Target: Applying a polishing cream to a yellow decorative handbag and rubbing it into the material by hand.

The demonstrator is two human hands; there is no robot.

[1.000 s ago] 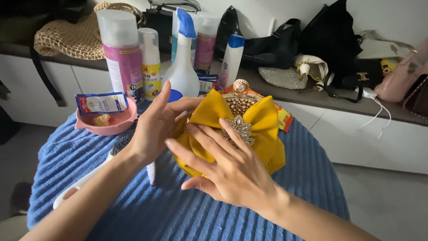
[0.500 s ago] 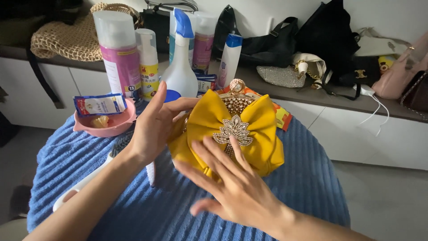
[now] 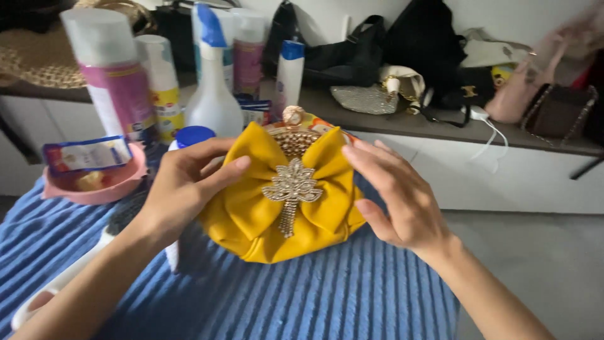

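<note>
A yellow satin clutch bag [image 3: 251, 214] with a big bow and a sparkly silver brooch [image 3: 291, 187] stands upright on the blue ribbed cloth [image 3: 302, 296]. Its gold clasp [image 3: 293, 116] points up. My left hand [image 3: 182, 182] grips the bag's left side, thumb across the bow. At the bag's right side is my right hand [image 3: 402, 195], fingers spread, with the thumb at the edge of the bow.
Behind the bag stand a pink-labelled spray can [image 3: 113, 82], a yellow-labelled bottle [image 3: 162, 82], a white trigger sprayer [image 3: 214, 94] and a blue-capped tube [image 3: 289, 75]. A pink bowl [image 3: 94, 182] sits at left. Several handbags [image 3: 440, 63] lie on the grey shelf behind.
My right hand has slid off the front of the bow to the bag's right side, uncovering the brooch. The view has shifted closer to the bag.
</note>
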